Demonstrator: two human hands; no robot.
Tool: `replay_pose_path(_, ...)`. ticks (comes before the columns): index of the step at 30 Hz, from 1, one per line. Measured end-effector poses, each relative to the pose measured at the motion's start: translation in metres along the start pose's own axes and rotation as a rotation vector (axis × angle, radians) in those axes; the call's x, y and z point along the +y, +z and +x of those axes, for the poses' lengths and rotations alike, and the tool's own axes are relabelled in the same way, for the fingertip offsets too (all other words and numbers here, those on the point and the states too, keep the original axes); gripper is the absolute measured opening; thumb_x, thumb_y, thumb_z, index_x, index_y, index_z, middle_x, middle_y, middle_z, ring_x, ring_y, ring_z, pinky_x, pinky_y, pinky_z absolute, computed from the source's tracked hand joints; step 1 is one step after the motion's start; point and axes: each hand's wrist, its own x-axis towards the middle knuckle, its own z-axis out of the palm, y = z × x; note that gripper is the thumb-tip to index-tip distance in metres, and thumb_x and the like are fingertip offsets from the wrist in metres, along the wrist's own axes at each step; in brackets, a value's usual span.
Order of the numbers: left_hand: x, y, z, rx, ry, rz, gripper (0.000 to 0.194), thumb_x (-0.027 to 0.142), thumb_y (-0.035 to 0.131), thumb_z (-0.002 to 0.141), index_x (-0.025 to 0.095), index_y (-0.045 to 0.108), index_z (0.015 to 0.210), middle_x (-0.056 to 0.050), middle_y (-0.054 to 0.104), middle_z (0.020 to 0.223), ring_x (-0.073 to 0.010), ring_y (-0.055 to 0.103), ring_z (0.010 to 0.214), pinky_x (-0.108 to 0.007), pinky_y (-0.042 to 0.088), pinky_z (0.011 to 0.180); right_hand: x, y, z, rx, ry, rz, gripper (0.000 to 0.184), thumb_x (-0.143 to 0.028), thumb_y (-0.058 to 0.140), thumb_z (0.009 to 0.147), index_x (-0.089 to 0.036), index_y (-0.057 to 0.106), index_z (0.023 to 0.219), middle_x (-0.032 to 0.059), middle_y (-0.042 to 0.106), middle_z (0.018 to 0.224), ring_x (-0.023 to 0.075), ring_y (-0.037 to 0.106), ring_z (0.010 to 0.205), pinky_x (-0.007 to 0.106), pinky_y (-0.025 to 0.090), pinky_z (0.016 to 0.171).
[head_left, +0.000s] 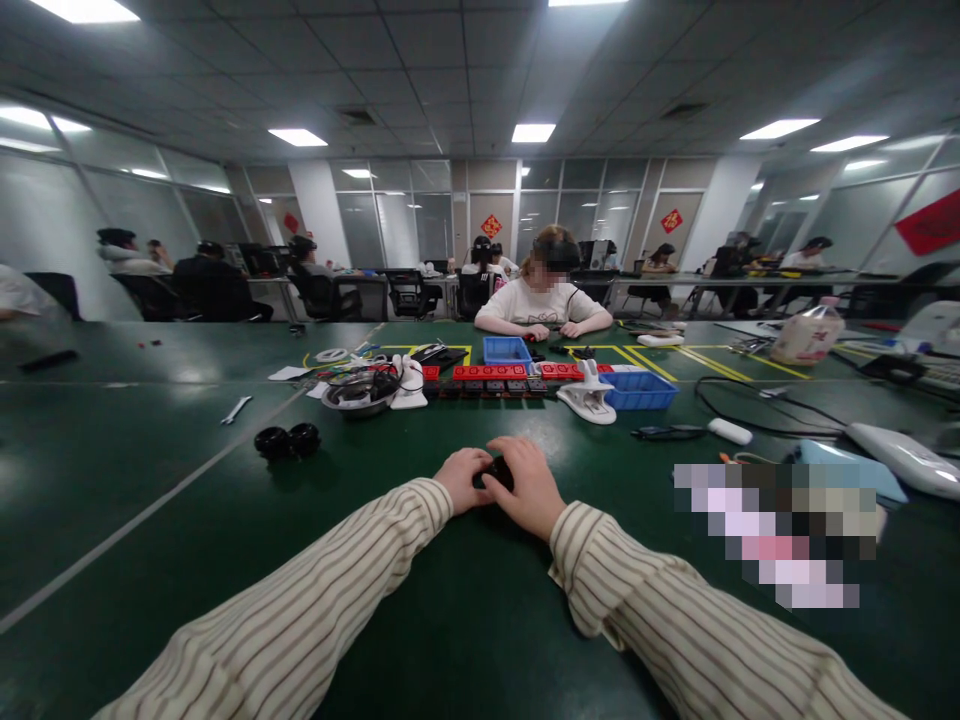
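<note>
My left hand (466, 478) and my right hand (527, 482) meet over the green table in front of me. Between them is a small black rounded object (496, 474), mostly covered by my fingers, so its kind is unclear. The fingers of both hands curl round it, the left on its left side, the right over its top and right side. Off to the left sits a pair of black, wheel-like round pieces (288, 441), touched by neither hand.
Beyond my hands lies a row of red and black blocks (491, 378), with white clamps (587, 395), a metal bowl (360, 393) and a blue bin (639, 390). A wrench (236, 410) lies left. Cables and a white device (907, 458) are right. A person (544, 290) sits opposite.
</note>
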Motion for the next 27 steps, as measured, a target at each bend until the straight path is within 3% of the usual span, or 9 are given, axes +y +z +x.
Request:
replay_pose_path(3,0.0001,0.0001,-0.0005,0.003,-0.010,0.004,0.039,0.033,0.068,0.063,0.013,0.062,0.095,-0.009,0.059,0.104,-0.0251,0.052,0.098,-0.035,0.040,0.090,0.0044,0.0031,0.0006,0.043,0.110,-0.046,0.037,-0.039,0.055,0.074,-0.014,0.049,0.102,0.0118,0.054,0.100,0.0254,0.048,0.094,0.041,0.037,0.083)
replay_pose_path(7,0.0027,-0.0009,-0.0015,0.019,-0.024,0.006,0.040,0.035,0.068,0.063,0.014,0.061,0.097,-0.009,0.059,0.103,-0.0250,0.052,0.098,-0.036,0.040,0.089,0.0079,0.0063,0.0004,0.035,0.162,-0.083,0.027,-0.040,0.053,0.076,-0.016,0.053,0.087,0.0084,0.054,0.086,0.0230,0.049,0.082,0.038,0.038,0.074)
replay_pose_path(11,0.0052,-0.0023,-0.0022,0.023,-0.013,0.009,0.035,0.036,0.066,0.064,0.015,0.062,0.093,-0.007,0.059,0.101,-0.0244,0.053,0.096,-0.035,0.040,0.089,0.0051,0.0041,0.0005,-0.006,0.093,-0.075,0.015,-0.025,0.049,0.077,-0.016,0.056,0.087,0.0071,0.056,0.087,0.0205,0.049,0.084,0.035,0.038,0.077)
replay_pose_path(15,0.0043,-0.0018,-0.0019,0.013,-0.011,0.017,0.035,0.036,0.066,0.065,0.016,0.062,0.094,-0.007,0.059,0.102,-0.0241,0.053,0.097,-0.035,0.040,0.089,0.0019,0.0005,0.0003,-0.068,-0.044,-0.027,0.021,-0.010,0.045,0.072,-0.019,0.059,0.084,0.0040,0.061,0.092,0.0193,0.050,0.093,0.036,0.036,0.086)
replay_pose_path(20,0.0024,0.0000,-0.0011,0.009,-0.015,0.017,0.034,0.036,0.067,0.063,0.017,0.062,0.092,-0.006,0.059,0.101,-0.0245,0.052,0.097,-0.036,0.040,0.089,0.0010,-0.0002,-0.0018,-0.100,-0.142,0.012,0.026,-0.005,0.042,0.067,-0.021,0.061,0.076,-0.0006,0.064,0.094,0.0194,0.046,0.107,0.041,0.023,0.100)
replay_pose_path(24,0.0030,-0.0010,-0.0013,0.005,-0.007,0.014,0.038,0.038,0.066,0.065,0.016,0.061,0.096,-0.007,0.059,0.102,-0.0244,0.052,0.097,-0.036,0.039,0.089,0.0006,0.0002,-0.0017,-0.029,-0.061,-0.001,0.022,-0.009,0.044,0.070,-0.018,0.057,0.086,0.0036,0.061,0.093,0.0190,0.048,0.099,0.037,0.031,0.093)
replay_pose_path(27,0.0042,-0.0021,-0.0019,0.009,-0.011,0.010,0.038,0.040,0.066,0.066,0.015,0.061,0.095,-0.008,0.059,0.101,-0.0242,0.052,0.096,-0.035,0.040,0.089,0.0026,0.0021,-0.0007,0.042,0.067,-0.038,0.016,-0.023,0.048,0.077,-0.014,0.053,0.090,0.0081,0.056,0.090,0.0212,0.048,0.090,0.037,0.037,0.082)
